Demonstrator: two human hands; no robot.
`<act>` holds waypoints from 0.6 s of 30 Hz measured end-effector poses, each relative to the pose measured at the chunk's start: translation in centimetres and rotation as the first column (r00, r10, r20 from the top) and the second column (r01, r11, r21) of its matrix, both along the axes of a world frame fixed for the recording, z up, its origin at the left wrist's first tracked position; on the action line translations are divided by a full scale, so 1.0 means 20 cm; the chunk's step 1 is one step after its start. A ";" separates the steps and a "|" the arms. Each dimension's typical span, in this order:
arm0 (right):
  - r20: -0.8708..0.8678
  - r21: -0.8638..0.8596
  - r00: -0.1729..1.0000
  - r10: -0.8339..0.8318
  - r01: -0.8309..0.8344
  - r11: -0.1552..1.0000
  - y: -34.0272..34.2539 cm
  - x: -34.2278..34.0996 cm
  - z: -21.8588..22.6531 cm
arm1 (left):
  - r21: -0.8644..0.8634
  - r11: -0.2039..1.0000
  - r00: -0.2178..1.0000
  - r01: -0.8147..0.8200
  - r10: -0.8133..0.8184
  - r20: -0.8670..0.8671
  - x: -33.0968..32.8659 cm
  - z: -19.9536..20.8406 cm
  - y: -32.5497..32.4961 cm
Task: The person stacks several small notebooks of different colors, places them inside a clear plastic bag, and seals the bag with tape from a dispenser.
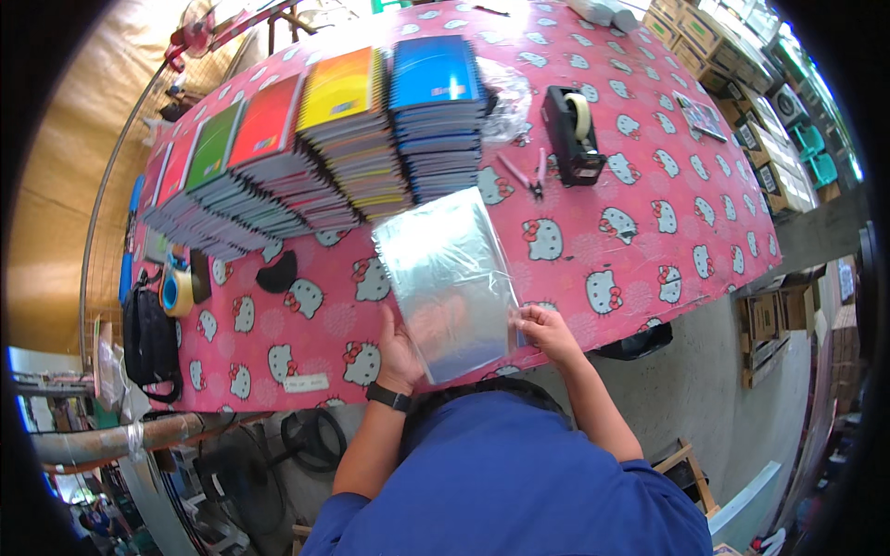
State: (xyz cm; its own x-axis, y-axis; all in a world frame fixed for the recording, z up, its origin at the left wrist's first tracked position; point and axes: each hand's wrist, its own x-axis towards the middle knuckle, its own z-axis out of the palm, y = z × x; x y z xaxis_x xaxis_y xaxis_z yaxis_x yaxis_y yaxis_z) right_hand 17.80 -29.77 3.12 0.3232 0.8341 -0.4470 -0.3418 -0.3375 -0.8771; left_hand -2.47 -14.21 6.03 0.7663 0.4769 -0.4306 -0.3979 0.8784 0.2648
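A spiral notebook in shiny clear plastic wrap (454, 269) lies tilted in front of me near the table's front edge. Glare hides most of its cover. My left hand (399, 354) holds its lower left edge, thumb along the side and the other fingers mostly hidden. At the lower right edge, my right hand (545, 332) pinches the plastic between thumb and fingers. Just beyond stand tall stacks of spiral notebooks, among them a blue stack (434, 74), a yellow stack (338, 93), a red stack (267, 120) and a green stack (215, 144).
A black tape dispenser (582, 167) and pink-handled pliers (530, 176) lie right of the stacks, near crumpled clear plastic (508, 97). Tape rolls (176, 289), a black curved piece (276, 272) and a black bag (151, 338) are on the left. Cardboard boxes (714, 46) stand beyond the pink table (640, 269).
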 end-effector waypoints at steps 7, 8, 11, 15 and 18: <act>0.923 0.141 0.378 -0.070 -0.164 0.976 0.32 -0.42 0.21 | 0.209 0.978 0.991 -0.018 0.046 -0.129 -0.15 -0.23 0.03; 0.891 0.083 0.454 0.014 -0.194 0.978 0.35 -0.49 0.18 | 0.203 0.979 0.993 -0.009 0.033 -0.118 -0.16 -0.24 0.03; 0.939 -0.050 0.332 0.091 -0.130 0.990 0.41 -0.64 0.17 | 0.322 0.942 0.980 0.100 -0.038 -0.193 -0.19 -0.33 0.05; 0.944 0.000 0.331 0.007 -0.020 1.000 0.40 -0.69 0.22 | 0.180 0.980 0.996 0.082 -0.077 -0.039 -0.17 -0.32 0.02; 0.902 0.086 0.418 -0.111 0.079 0.993 0.40 -0.72 0.24 | 0.073 0.992 0.995 0.102 -0.103 0.008 -0.12 -0.21 -0.01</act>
